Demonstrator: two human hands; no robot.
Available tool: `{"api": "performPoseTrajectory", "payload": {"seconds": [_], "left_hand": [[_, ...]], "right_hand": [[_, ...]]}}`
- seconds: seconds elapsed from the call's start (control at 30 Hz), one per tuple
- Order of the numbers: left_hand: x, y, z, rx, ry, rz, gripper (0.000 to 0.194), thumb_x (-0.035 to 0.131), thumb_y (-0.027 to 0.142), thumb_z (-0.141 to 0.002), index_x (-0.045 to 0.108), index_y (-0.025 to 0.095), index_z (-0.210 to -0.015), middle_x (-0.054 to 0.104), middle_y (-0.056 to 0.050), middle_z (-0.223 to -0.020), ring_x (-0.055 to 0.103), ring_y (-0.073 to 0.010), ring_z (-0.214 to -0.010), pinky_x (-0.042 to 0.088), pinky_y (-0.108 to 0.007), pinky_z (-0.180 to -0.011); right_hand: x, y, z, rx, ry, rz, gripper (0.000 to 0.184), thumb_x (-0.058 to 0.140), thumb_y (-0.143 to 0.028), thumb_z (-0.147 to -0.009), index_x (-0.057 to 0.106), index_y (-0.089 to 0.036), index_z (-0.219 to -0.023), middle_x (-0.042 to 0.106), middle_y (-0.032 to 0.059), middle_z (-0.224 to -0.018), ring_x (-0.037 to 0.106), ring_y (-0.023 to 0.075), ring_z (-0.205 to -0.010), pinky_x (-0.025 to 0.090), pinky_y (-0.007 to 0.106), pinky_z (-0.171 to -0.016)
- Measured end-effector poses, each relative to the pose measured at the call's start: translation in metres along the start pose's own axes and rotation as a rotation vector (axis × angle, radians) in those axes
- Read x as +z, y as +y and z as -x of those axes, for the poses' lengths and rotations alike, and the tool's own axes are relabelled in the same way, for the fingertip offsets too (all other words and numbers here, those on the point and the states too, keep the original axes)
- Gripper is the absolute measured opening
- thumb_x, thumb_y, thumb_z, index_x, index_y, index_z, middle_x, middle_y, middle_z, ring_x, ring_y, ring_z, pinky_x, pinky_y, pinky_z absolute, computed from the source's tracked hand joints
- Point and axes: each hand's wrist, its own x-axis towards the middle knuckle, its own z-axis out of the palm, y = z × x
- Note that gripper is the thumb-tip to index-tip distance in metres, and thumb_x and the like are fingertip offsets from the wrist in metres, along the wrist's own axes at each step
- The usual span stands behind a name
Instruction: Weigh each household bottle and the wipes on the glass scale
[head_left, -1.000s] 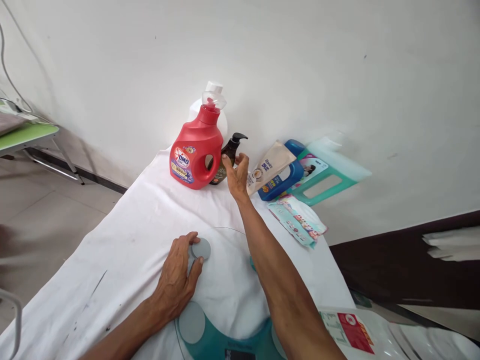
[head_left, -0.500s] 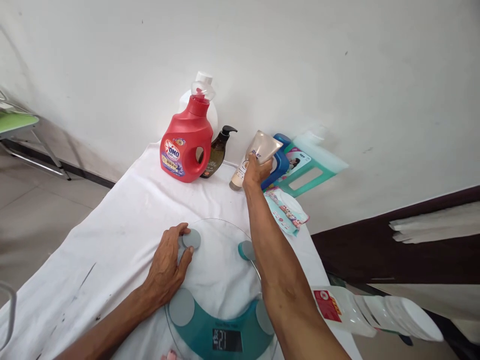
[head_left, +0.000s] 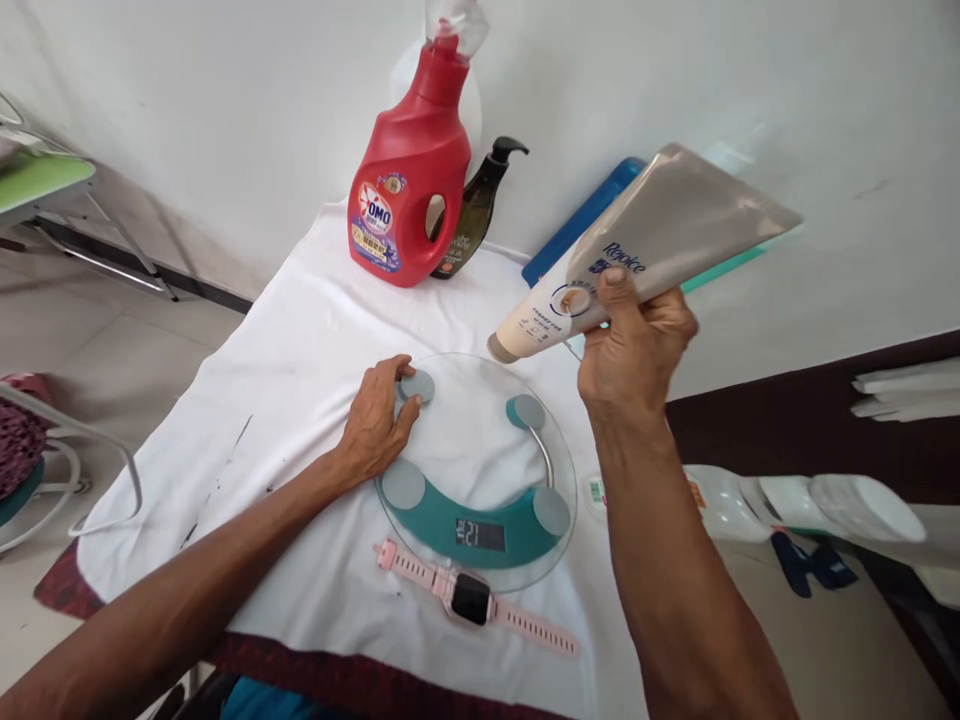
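A beige tube of Rejoice conditioner or shampoo point(head_left: 652, 235) is in my right hand point(head_left: 637, 340), tilted with its cap down to the left, in the air beyond the scale. My thumb presses its front while the other fingers are behind it. On the white cloth lies a round glass bathroom scale point(head_left: 450, 535) with a teal band and a lit display. My left hand point(head_left: 379, 415) rests on its far left edge, thumb and fingers apart around a grey round pad point(head_left: 417, 387).
A pink-strapped smartwatch point(head_left: 471, 598) lies before the scale. Behind stand a red OMO detergent bottle point(head_left: 409, 160) and a dark pump bottle point(head_left: 472, 215). A blue container point(head_left: 581, 225) is partly behind the tube. At right lies a clear bottle point(head_left: 795, 505). A wall closes off the back.
My right hand has lifted the tube from among the bottles and brought it up and nearer, to the right. My left hand stays on the scale. The view has shifted, revealing the watch.
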Motion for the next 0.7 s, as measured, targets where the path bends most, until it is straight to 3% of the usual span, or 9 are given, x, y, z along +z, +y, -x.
{"api": "performPoseTrajectory", "payload": {"seconds": [0.13, 0.23, 0.4, 0.57, 0.7], "left_hand": [[-0.002, -0.002, -0.002, -0.016, -0.028, 0.012, 0.046, 0.056, 0.029, -0.1, 0.046, 0.02, -0.144, 0.068, -0.016, -0.135, 0.064, -0.0313, -0.126, 0.053, -0.056, -0.106], [-0.003, -0.002, -0.004, -0.032, -0.041, 0.02, 0.045, 0.056, 0.029, -0.099, 0.046, 0.021, -0.142, 0.068, -0.016, -0.136, 0.063, -0.0319, -0.128, 0.053, -0.056, -0.104], [-0.003, -0.002, -0.005, -0.046, -0.056, 0.025, 0.046, 0.058, 0.031, -0.097, 0.046, 0.021, -0.14, 0.067, -0.016, -0.136, 0.062, -0.0309, -0.125, 0.053, -0.054, -0.101], [-0.002, -0.002, -0.006, -0.046, -0.044, 0.029, 0.045, 0.057, 0.031, -0.096, 0.046, 0.021, -0.138, 0.068, -0.016, -0.135, 0.062, -0.0305, -0.125, 0.054, -0.052, -0.098], [-0.003, -0.002, -0.006, -0.043, -0.038, 0.023, 0.044, 0.058, 0.031, -0.095, 0.047, 0.022, -0.137, 0.068, -0.015, -0.134, 0.063, -0.0301, -0.125, 0.055, -0.052, -0.099]], "right_hand": [[-0.016, -0.051, 0.061, 0.088, -0.113, -0.033, 0.024, 0.09, -0.044, -0.083, 0.073, -0.028, -0.088, 0.077, 0.0017, -0.099, 0.076, 0.0265, -0.111, 0.065, 0.05, -0.099], [-0.018, -0.072, 0.097, 0.119, -0.116, -0.056, 0.023, 0.091, -0.042, -0.083, 0.074, -0.027, -0.086, 0.077, 0.0011, -0.097, 0.076, 0.025, -0.105, 0.066, 0.05, -0.096], [-0.02, -0.074, 0.127, 0.09, -0.082, -0.022, 0.028, 0.092, -0.046, -0.082, 0.071, -0.028, -0.079, 0.071, -0.0025, -0.082, 0.075, 0.0224, -0.093, 0.066, 0.049, -0.095], [-0.026, -0.067, 0.142, 0.012, -0.06, 0.078, 0.026, 0.087, -0.048, -0.088, 0.072, -0.027, -0.083, 0.071, -0.0035, -0.081, 0.073, 0.0204, -0.09, 0.064, 0.048, -0.098], [-0.039, -0.066, 0.149, 0.032, -0.154, 0.083, 0.031, 0.087, -0.055, -0.087, 0.074, -0.028, -0.086, 0.075, -0.001, -0.088, 0.074, 0.0214, -0.09, 0.065, 0.048, -0.093]]}}
